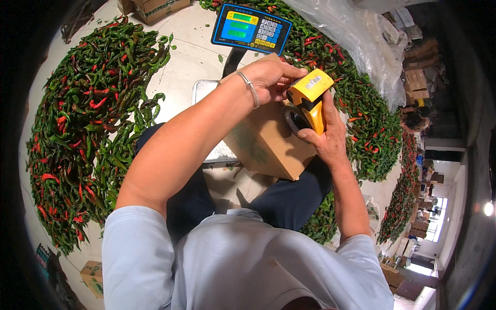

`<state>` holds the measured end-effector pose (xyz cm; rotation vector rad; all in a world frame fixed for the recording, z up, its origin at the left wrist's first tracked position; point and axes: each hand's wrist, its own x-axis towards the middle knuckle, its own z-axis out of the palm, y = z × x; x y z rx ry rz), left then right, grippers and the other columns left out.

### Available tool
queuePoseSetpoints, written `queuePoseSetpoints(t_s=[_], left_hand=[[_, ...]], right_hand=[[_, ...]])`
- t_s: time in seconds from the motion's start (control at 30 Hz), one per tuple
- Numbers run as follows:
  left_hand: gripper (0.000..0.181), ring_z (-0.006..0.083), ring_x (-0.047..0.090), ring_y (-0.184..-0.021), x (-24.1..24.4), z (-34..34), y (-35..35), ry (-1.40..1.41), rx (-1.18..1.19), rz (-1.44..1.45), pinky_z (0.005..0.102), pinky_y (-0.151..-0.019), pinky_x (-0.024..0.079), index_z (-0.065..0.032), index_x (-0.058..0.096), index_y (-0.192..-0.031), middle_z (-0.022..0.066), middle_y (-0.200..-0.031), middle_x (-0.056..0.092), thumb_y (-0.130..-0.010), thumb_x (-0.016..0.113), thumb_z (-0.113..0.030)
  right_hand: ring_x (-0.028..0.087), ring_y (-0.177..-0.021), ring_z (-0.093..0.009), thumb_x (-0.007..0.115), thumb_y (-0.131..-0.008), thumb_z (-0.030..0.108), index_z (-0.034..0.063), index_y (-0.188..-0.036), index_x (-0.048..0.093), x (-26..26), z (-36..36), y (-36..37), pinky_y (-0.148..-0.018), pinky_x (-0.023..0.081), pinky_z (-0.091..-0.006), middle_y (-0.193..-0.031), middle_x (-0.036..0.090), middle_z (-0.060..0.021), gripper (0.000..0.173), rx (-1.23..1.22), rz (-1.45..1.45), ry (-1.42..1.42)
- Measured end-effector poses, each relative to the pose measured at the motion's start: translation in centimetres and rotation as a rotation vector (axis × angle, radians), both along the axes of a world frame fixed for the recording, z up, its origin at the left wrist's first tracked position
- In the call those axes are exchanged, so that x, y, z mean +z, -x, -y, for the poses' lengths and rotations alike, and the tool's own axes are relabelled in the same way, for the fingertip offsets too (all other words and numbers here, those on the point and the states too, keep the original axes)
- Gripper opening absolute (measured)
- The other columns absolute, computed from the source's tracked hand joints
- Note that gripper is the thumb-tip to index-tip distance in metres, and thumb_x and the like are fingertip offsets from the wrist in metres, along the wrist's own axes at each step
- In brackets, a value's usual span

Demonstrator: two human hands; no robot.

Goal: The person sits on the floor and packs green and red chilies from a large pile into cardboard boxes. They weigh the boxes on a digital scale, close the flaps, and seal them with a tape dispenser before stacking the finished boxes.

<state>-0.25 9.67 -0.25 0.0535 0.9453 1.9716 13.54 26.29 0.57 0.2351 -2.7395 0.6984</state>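
My right hand [333, 135] grips a yellow tape dispenser [312, 87] by its handle, above a brown cardboard box [267, 143]. A dark ring, seemingly the tape roll, shows at the dispenser's lower left. My left hand [273, 79], with a silver bangle at its wrist, reaches across to the dispenser's front end, its fingers partly curled; whether they hold the tape end I cannot tell. The box lies tilted between my knees, beside the metal platform [199, 93] of a scale. The scale's blue display panel [252, 28] stands beyond my left hand.
A large heap of green and red chili peppers [89, 116] lies on the floor at left, and another [372, 135] at right, partly under clear plastic sheeting [348, 35]. Cardboard boxes [162, 9] stand at the top edge. A person's head [416, 120] shows at far right.
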Motion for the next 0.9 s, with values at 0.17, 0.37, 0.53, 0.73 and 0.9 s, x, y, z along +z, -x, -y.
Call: queuePoseSetpoints(t_s=[0.17, 0.37, 0.53, 0.73, 0.9], left_hand=[[0.008, 0.0138, 0.062, -0.067, -2.3, -1.8, 1.5, 0.016, 0.208, 0.092, 0.0279, -0.050, 0.047, -0.0080, 0.058, -0.092, 0.0037, -0.083, 0.063, -0.087, 0.054, -0.013], [0.011, 0.0136, 0.057, -0.059, -3.3, -1.2, 5.2, 0.139, 0.274, 0.002, 0.0257, -0.049, 0.047, -0.0027, 0.060, -0.089, 0.0054, -0.081, 0.062, -0.086, 0.055, -0.011], [0.012, 0.0101, 0.040, -0.048, -5.9, 0.5, 10.0, 0.451, 0.458, -0.214, 0.0255, -0.040, 0.034, -0.0062, 0.058, -0.077, 0.0005, -0.062, 0.050, -0.083, 0.061, -0.016], [0.010, 0.0085, 0.032, -0.042, -8.0, 5.3, 16.1, 0.545, 0.664, -0.296, 0.0241, -0.038, 0.027, -0.0050, 0.058, -0.077, -0.0018, -0.054, 0.042, -0.084, 0.060, -0.012], [0.020, 0.0113, 0.037, -0.039, -16.8, 4.9, 19.0, 0.909, 0.535, -0.572, 0.0280, -0.038, 0.029, -0.0047, 0.060, -0.071, 0.0009, -0.051, 0.046, -0.082, 0.063, -0.020]], right_hand=[[0.056, -0.082, -0.031, 0.071, -0.066, 0.046, 0.0257, -0.138, 0.034, 2.0, 1.8, 1.4, -0.073, 0.046, -0.0384, -0.093, 0.054, -0.0144, 0.084, -0.050, 0.121, -0.149], [0.056, -0.075, -0.034, 0.066, -0.071, 0.048, 0.0349, -0.135, 0.037, 3.6, 3.1, 3.4, -0.070, 0.046, -0.0415, -0.085, 0.053, -0.0169, 0.071, -0.120, 0.244, -0.230], [0.055, -0.076, -0.034, 0.066, -0.071, 0.047, 0.0332, -0.134, 0.038, 4.6, 2.0, 1.2, -0.071, 0.046, -0.0411, -0.083, 0.052, -0.0177, 0.070, -0.163, 0.352, -0.238], [0.056, -0.076, -0.033, 0.068, -0.070, 0.042, 0.0321, -0.133, 0.040, 4.8, 0.7, -2.0, -0.073, 0.047, -0.0410, -0.083, 0.053, -0.0161, 0.069, -0.220, 0.406, -0.171], [0.057, -0.077, -0.034, 0.069, -0.069, 0.041, 0.0318, -0.133, 0.041, 5.0, 1.1, -0.3, -0.072, 0.048, -0.0416, -0.087, 0.054, -0.0171, 0.070, -0.213, 0.496, -0.206]])
